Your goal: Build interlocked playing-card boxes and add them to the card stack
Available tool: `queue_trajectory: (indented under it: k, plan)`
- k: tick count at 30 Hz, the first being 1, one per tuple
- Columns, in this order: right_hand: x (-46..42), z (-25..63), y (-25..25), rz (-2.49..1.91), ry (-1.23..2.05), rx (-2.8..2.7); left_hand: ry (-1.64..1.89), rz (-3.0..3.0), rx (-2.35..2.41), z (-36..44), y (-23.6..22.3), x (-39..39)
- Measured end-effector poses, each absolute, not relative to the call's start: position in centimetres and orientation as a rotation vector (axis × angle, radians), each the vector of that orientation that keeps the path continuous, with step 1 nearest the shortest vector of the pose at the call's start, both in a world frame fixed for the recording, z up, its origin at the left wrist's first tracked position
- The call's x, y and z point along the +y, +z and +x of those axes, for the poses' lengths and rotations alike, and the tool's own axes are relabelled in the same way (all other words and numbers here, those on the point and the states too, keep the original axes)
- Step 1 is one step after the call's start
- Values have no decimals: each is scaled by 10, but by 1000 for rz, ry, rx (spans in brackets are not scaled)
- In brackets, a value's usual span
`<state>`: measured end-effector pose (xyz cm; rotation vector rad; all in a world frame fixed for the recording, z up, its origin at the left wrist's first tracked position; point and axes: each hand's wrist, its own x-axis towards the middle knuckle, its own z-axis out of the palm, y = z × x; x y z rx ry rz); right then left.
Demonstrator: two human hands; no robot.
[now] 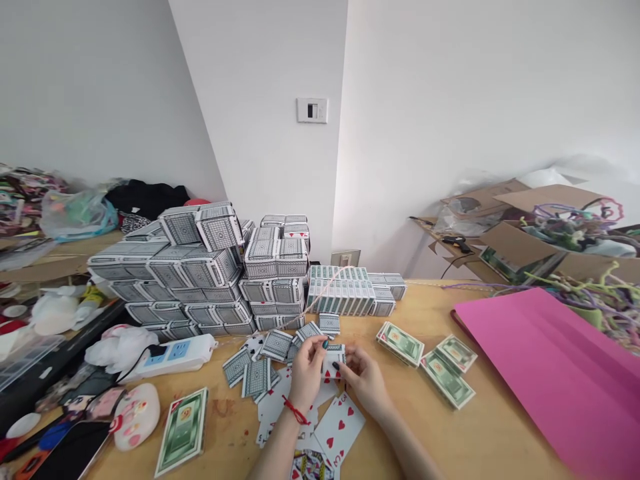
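Both my hands meet over the middle of the table around a few playing cards, whose white faces and red hearts show. My left hand pinches their left side, thumb on top. My right hand grips the right side with its thumb across the front. How many cards they hold is hidden. Beneath lie loose face-up cards, including a three of hearts and a picture card. To the left of my left hand, small stacks of patterned-back cards are scattered.
Tall stacks of bundled cards stand at the back left, beside a row of green-edged packs. Green card boxes lie to the right, another box to the left. A power strip, a phone and a pink folder flank them.
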<state>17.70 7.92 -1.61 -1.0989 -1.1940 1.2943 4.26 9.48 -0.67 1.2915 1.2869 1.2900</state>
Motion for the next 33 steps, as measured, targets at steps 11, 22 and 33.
queue_trajectory:
  k: [11,22,33]
  plan:
    - [79,181,-19,-1158,1259,-1165,1256,1727,1277,43,3,89]
    - [72,185,2,-662,1939,-676,1268,1744,1244,50,-1,86]
    - [76,193,-3,-708,2129,-583,1392,1774,1253,51,0,80]
